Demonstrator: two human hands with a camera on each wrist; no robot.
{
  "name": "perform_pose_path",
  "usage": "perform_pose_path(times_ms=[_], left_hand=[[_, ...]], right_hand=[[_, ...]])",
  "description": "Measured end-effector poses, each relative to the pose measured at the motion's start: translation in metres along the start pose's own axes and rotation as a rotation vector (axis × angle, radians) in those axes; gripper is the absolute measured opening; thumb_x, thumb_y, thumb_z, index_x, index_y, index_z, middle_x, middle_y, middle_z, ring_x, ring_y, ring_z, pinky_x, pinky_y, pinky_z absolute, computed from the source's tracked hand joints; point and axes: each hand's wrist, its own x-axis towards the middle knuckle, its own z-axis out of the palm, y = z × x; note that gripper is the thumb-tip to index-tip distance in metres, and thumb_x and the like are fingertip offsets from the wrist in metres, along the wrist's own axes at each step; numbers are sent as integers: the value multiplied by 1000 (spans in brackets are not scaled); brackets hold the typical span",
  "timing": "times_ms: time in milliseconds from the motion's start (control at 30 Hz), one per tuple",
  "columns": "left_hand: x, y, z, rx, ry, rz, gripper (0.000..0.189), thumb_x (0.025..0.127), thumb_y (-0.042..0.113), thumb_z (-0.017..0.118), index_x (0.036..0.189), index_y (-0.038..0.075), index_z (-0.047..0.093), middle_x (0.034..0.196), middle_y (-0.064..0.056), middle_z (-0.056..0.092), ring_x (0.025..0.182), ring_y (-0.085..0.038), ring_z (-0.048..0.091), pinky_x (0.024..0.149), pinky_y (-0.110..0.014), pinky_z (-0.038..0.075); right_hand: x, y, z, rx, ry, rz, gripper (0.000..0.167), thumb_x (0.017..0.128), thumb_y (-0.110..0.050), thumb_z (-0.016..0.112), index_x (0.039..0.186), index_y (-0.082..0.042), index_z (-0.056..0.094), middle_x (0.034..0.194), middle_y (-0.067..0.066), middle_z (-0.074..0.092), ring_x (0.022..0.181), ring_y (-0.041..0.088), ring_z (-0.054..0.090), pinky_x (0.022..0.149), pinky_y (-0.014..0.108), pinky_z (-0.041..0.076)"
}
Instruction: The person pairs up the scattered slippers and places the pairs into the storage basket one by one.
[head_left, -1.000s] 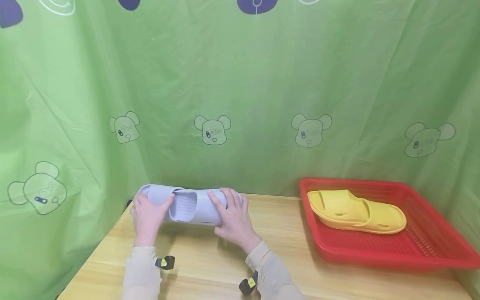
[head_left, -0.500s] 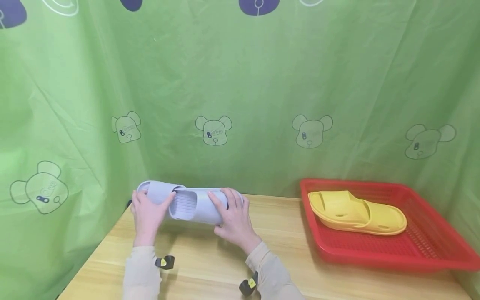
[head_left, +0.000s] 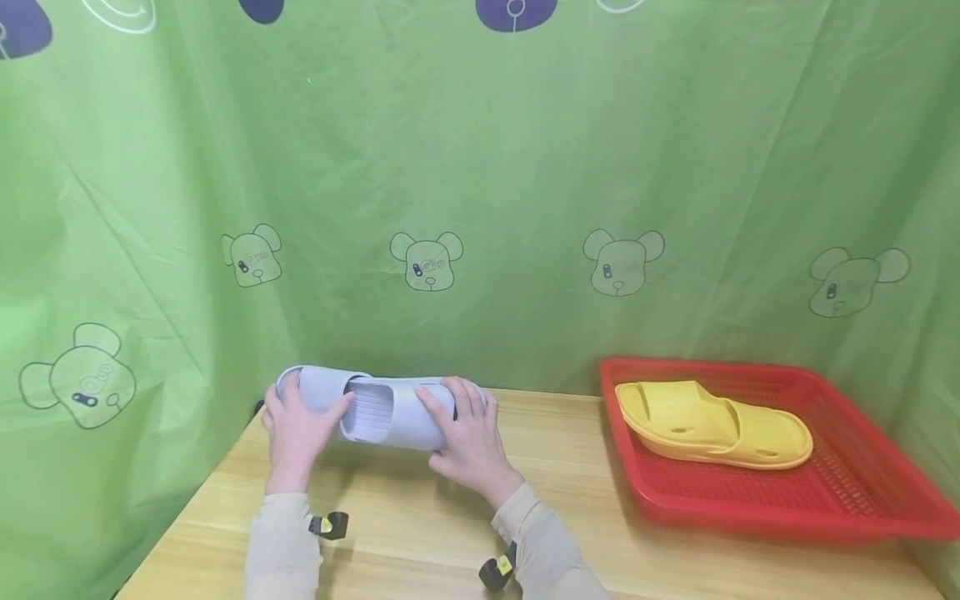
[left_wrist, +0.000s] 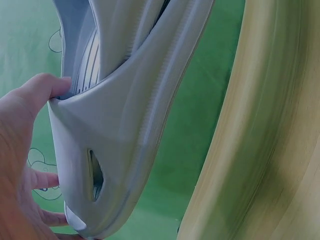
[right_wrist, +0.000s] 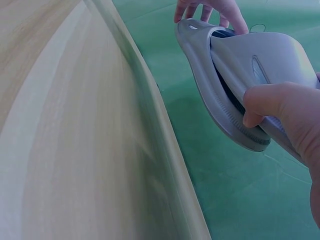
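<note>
Two pale blue slippers (head_left: 416, 417), tucked one into the other, are up in the air over the back left part of the wooden table (head_left: 420, 533). The left hand (head_left: 296, 433) holds one end, with its thumb hooked in the foot hole. The right hand (head_left: 472, 442) grips the other end, with its thumb on the near side. Long light sleeves (head_left: 281, 542) cover both arms. Well off to the right, yellow slippers (head_left: 712, 425) lie in a red basket (head_left: 750, 521). Behind it all hangs a green curtain (head_left: 510, 167) with bear faces (head_left: 429, 265).
</note>
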Motion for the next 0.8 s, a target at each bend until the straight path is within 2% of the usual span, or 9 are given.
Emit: perform_pose_path(times_ms=[500,800], left_hand=[[1,0,-1,83,-38,-12,117,72,73,68,157,15,13,161,-24,-1,140,-51,14,100,-71,36],[1,1,1,75,-58,-15,115,73,71,68,157,13,14,162,-24,-6,143,-52,10,103,-72,33]], right_hand=[[0,0,3,4,26,-13,107,50,-34,82,148,-31,38,144,12,39,131,30,35,104,53,32],[0,1,3,20,41,-14,105,50,-32,81,147,-30,40,144,12,40,131,30,35,105,52,30]])
